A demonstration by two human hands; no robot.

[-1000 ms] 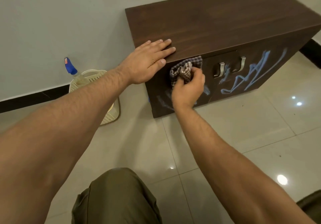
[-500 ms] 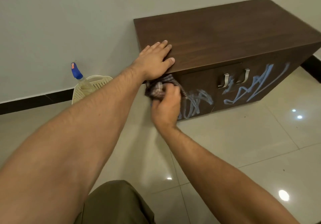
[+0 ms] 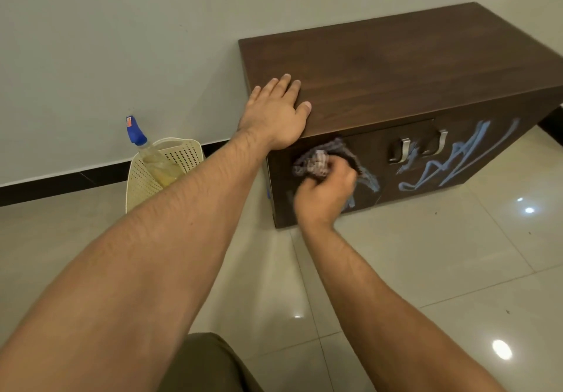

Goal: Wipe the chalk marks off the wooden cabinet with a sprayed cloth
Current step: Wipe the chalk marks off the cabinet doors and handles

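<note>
checked cloth (image 3: 320,163) in clenched r hand (image 3: 323,200) on cabinet (image 3: 396,72) front, l hand (image 3: 275,117) flat, released

Left hand (image 3: 275,114) flat, fingers spread; right hand (image 3: 324,196) fisted.

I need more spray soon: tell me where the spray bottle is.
The spray bottle stands tilted in the cream perforated basket on the floor by the wall, left of the cabinet.
</note>
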